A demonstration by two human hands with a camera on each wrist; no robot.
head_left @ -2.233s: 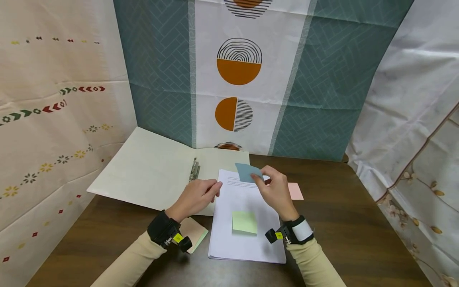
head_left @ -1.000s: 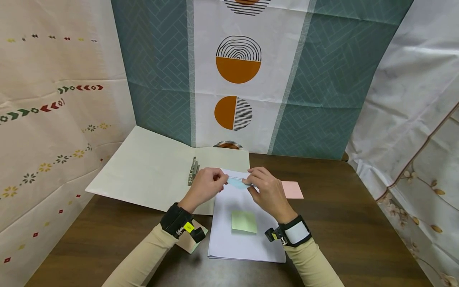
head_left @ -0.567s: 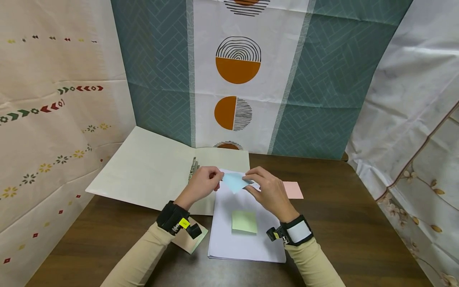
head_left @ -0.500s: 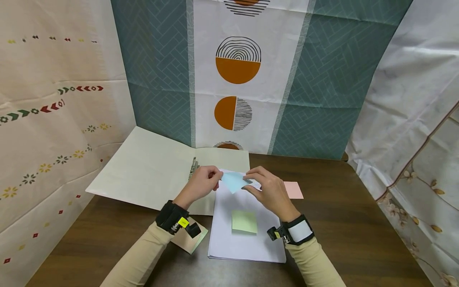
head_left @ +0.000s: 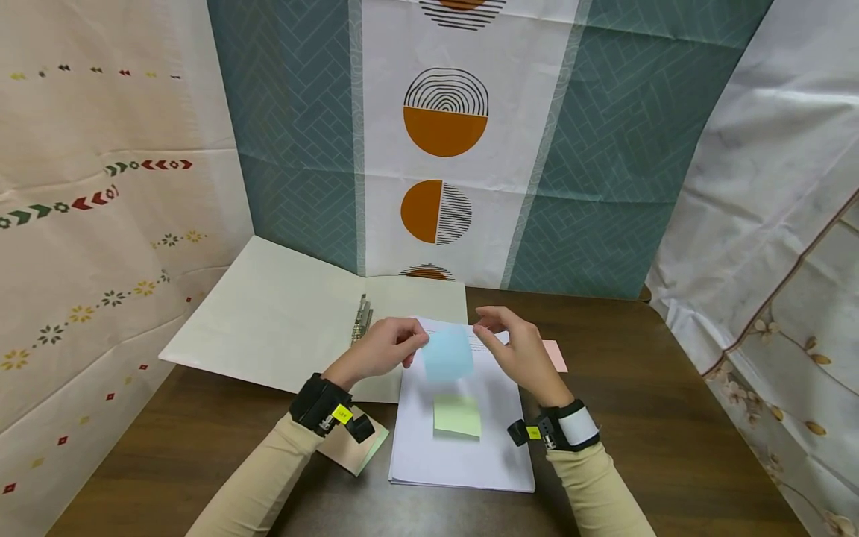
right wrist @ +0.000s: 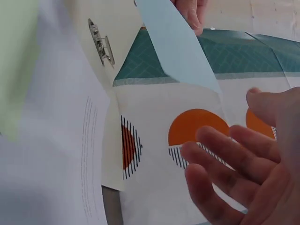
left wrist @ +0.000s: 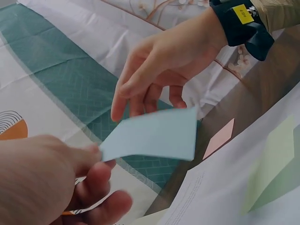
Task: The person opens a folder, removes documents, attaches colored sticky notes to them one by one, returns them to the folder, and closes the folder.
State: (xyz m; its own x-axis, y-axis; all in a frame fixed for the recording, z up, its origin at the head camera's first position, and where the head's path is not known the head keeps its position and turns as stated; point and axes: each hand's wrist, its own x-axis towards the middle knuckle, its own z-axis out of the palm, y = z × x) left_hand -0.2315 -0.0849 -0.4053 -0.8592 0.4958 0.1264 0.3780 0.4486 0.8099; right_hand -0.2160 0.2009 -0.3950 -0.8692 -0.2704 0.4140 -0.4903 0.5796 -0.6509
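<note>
My left hand (head_left: 381, 349) pinches a light blue sticky note (head_left: 448, 353) by its left edge, thumb against fingers. The note hangs over the upper part of a stack of white paper (head_left: 483, 447) with a few printed lines at its top. Just right of the note, my right hand (head_left: 520, 350) holds nothing; its fingers are loosely bent and apart from the note, as the right wrist view also shows. On the paper's middle sits a pale green sticky note (head_left: 457, 416), its lower edge lifted. A pink sticky note (head_left: 554, 356) sticks out past the paper's right edge, partly behind my right hand.
An open white ring binder (head_left: 282, 321) with a metal clip (head_left: 362, 318) lies behind and left of the paper. Beneath my left wrist is a beige and green pad (head_left: 356, 446). Patterned cloths (head_left: 295, 149) hang around the brown table (head_left: 658, 418).
The blue note went from my right hand into both hands. Since half a second ago my right hand has let go and drawn right, leaving the note hanging from my left hand.
</note>
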